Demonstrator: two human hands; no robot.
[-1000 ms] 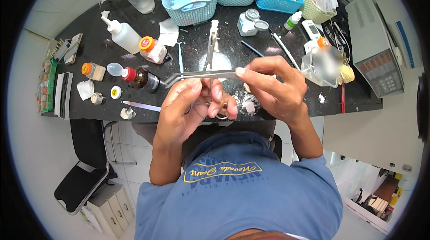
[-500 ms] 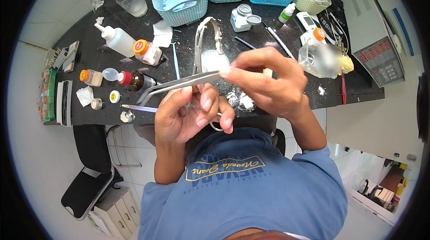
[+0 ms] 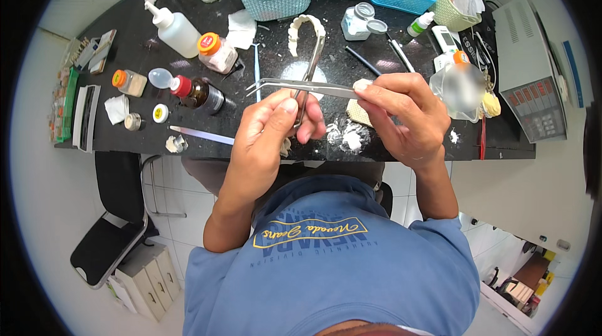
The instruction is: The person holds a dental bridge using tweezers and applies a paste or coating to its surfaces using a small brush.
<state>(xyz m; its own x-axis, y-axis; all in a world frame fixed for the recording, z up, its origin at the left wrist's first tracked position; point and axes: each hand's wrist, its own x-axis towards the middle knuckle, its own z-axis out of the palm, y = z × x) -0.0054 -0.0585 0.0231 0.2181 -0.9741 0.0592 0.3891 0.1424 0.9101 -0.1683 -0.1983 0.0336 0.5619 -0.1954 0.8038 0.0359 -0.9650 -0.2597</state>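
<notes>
My left hand is closed around the handles of metal clamp forceps. A curved arch of tooth-shaped pieces hangs at the far end of the forceps, above the black counter. My right hand pinches the rear end of bent-tip tweezers between thumb and fingers. The tweezers lie almost level across the forceps, just above my left fingers. Their bent tips are apart, point left and hold nothing I can see. Below my hands, white powder is scattered near a beige textured block.
A brown bottle, an orange-capped jar and a white squeeze bottle stand left. Plastic baskets line the back. An open small jar stands behind my right hand. At right sits a control unit.
My left hand has turned the forceps over, so the tooth arch now curves to the left instead of the right. The tweezers have gone from slanted to nearly level. My view has shifted slightly.
</notes>
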